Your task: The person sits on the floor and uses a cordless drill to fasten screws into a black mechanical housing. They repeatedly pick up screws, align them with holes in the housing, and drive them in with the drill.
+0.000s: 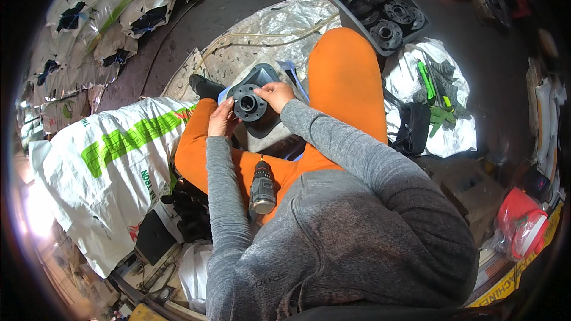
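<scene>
Observed from the side: person seated low, knees apart, both hands at a dark flange point(250, 105). Location: between the thighs, above a larger black plate with rounded ends point(262, 133) that shows past it at top and bottom. Whether flange and plate touch, I cannot tell.

Flange appearance: round, near-black, matte with slight grey sheen. Raised ring at centre around an open bore; small holes spaced about the outer face. Face turned upward.

Left hand point(221, 120): fingers grasping the left edge, tips at the rim. Right hand point(275, 96): fingers bent over the upper right edge, grasping there too.

Nearby: cordless drill point(262, 189) on the lap, bit toward the flange. Beyond the raised right knee, a grey bin point(352, 22) holds similar dark round parts point(386, 33).
</scene>
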Motion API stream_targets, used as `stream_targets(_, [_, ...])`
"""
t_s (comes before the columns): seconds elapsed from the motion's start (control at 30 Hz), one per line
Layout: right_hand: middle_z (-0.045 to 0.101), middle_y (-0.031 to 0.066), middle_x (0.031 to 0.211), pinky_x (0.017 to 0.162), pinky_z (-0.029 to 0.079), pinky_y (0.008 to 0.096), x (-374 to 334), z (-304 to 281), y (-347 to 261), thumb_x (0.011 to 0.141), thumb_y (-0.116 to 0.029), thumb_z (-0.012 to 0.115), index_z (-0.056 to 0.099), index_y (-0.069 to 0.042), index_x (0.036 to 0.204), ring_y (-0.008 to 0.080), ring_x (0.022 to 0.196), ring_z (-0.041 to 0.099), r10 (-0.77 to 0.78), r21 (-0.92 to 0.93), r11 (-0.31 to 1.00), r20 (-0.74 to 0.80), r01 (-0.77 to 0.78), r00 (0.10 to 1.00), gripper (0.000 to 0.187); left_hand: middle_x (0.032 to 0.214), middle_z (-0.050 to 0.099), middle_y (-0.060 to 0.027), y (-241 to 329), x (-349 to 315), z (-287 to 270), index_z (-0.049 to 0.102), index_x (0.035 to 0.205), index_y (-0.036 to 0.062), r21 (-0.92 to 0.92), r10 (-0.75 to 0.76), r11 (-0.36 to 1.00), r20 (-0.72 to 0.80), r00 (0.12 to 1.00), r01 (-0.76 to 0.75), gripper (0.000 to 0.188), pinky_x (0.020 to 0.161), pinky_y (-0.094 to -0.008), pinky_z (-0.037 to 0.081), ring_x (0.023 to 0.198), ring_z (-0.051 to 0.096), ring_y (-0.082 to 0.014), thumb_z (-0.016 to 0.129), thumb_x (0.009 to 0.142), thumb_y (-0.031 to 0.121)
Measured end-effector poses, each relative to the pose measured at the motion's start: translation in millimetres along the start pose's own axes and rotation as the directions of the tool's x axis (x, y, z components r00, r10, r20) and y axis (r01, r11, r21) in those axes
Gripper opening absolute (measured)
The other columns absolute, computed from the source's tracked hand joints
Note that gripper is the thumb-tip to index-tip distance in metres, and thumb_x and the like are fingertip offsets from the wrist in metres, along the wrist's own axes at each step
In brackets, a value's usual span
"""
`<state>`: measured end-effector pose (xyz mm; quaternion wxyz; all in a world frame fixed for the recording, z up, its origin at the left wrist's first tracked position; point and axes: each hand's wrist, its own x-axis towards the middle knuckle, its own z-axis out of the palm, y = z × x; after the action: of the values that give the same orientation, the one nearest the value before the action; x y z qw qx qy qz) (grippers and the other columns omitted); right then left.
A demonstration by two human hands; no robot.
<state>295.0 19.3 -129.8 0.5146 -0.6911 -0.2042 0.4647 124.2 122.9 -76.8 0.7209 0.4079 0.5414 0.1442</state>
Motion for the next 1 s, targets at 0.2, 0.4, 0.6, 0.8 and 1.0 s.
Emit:
stream_targets(0.2, [0.069, 0.0156, 0.081, 0.073, 0.05, 0.0347, -4.3, 1.0, 0.1, 0.076, -0.041, 0.072, 0.07, 0.001, 0.089, 0.0248, 0.077, 0.067, -0.011, 0.027, 1.0, -0.003, 0.011, 1.0, 0.044, 0.095, 0.067, -0.0037, -14.6, 4.6, 9.4, 0.063, 0.113, 0.0007, 0.023, 0.179, 0.984, -0.111, 0.978, -0.178, 0.032, 0.068, -0.025, 0.053, 0.077, 0.064, -0.0121, 0.063, 0.091, 0.024])
stream_targets(0.4, [0.059, 0.0014, 0.065, 0.059, 0.043, 0.0268, -10.7, -2.8, -5.5, 0.08, -0.036, 0.074, 0.067, 0.002, 0.081, 0.0083, 0.062, 0.052, -0.066, -0.004, 0.998, 0.043, 0.066, 0.997, 0.038, 0.094, 0.067, -0.0077, -18.2, 4.9, 11.7, 0.063, 0.105, -0.0058, -0.111, 0.167, 0.978, -0.111, 0.98, -0.179, 0.031, 0.068, -0.0258, 0.052, 0.077, 0.064, -0.0138, 0.062, 0.092, 0.023])
stream_targets(0.6, [0.056, -0.0005, 0.061, 0.054, 0.04, 0.0258, -9.4, -2.2, -5.9, 0.079, -0.034, 0.075, 0.065, 0.0, 0.076, 0.0068, 0.058, 0.048, -0.101, -0.083, 0.991, 0.038, 0.104, 0.994, 0.036, 0.096, 0.067, -0.0069, -31.4, 7.3, 13.9, 0.064, 0.107, -0.0058, -0.133, 0.182, 0.971, -0.124, 0.975, -0.198, 0.032, 0.074, -0.0248, 0.05, 0.081, 0.063, -0.0129, 0.061, 0.093, 0.023])
stream_targets(0.8, [0.068, 0.0146, 0.08, 0.07, 0.049, 0.0339, -8.2, -7.3, -5.9, 0.076, -0.04, 0.073, 0.068, 0.002, 0.092, 0.0223, 0.074, 0.065, -0.054, -0.11, 0.992, 0.045, 0.059, 0.998, 0.045, 0.099, 0.066, -0.0046, -42.6, 13.3, 14.6, 0.065, 0.108, -0.003, 0.022, 0.278, 0.96, -0.163, 0.947, -0.278, 0.034, 0.078, -0.0252, 0.047, 0.087, 0.06, -0.0118, 0.059, 0.094, 0.028])
stream_targets(1.0, [0.069, 0.0166, 0.085, 0.074, 0.05, 0.0339, -10.5, -6.8, -7.3, 0.078, -0.038, 0.073, 0.068, 0.004, 0.095, 0.0242, 0.08, 0.065, -0.029, -0.093, 0.995, -0.005, 0.028, 1.0, 0.046, 0.101, 0.065, -0.0029, -34.2, 9.0, 17.4, 0.064, 0.112, -0.0013, 0.138, 0.27, 0.959, -0.161, 0.949, -0.249, 0.035, 0.073, -0.0249, 0.048, 0.086, 0.059, -0.0105, 0.057, 0.095, 0.029])
